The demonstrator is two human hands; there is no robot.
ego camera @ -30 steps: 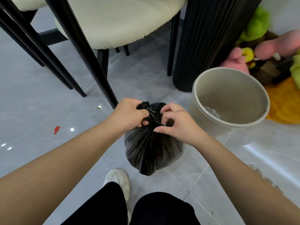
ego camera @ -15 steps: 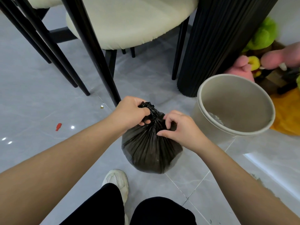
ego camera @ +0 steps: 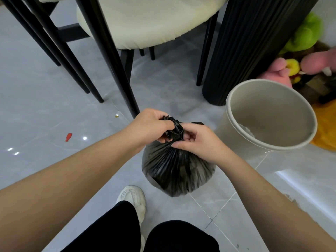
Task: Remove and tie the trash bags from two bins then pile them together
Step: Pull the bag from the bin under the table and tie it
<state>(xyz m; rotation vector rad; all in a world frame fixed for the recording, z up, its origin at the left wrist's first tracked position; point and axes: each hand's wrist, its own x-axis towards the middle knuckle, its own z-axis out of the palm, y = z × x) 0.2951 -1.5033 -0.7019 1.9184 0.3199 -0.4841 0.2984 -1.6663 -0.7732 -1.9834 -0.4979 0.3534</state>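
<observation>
Right hand (ego camera: 198,142) now nearer left hand (ego camera: 151,126), both pinching trash bag (ego camera: 176,170) neck

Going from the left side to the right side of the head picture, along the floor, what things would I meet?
Red scrap → small yellow crumb → left hand → black trash bag neck → right hand → beige bin → orange cloth.

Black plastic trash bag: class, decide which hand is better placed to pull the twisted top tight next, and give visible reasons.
Left, probably: the left hand grips the twisted tail of the black plastic trash bag, free to pull, while the right hand pinches the neck below, steadying it.
</observation>
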